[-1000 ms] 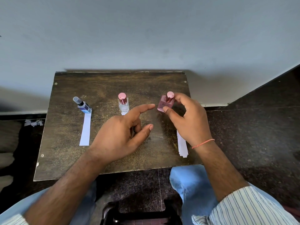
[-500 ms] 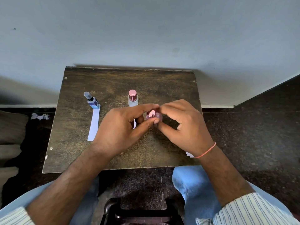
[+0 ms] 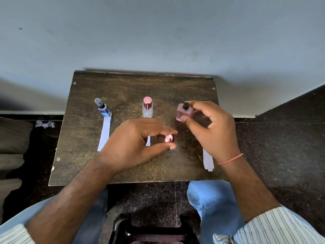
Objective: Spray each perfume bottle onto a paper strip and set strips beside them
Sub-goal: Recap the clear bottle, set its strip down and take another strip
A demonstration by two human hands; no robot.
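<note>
Bottles: I count three. A blue bottle [image 3: 104, 110] and a clear bottle [image 3: 147, 108] stand on the table [image 3: 123, 88]. The pink bottle [image 3: 183, 114] is up in my right hand.
Strips: I see three lots. One strip [image 3: 104, 133] lies in front of the blue bottle, touching it. A second strip [image 3: 148, 141] peeks out past my left hand, in front of the clear bottle. A pile of strips [image 3: 208, 161] lies near the right edge.
Right hand [image 3: 213, 131]: fingers and thumb closed on the pink bottle, tilted, black sprayer showing.
Left hand [image 3: 139, 143]: finger and thumb pinch the pink cap [image 3: 168, 138], low over the table middle.
Change: half a second ago both hands met at the pink bottle with its cap on. Now the cap is off and my hands have moved apart.
Edges: the pile sits just beside the right edge. The front edge is near my knees.
Room: the back of the table, behind the bottles, is bare.
</note>
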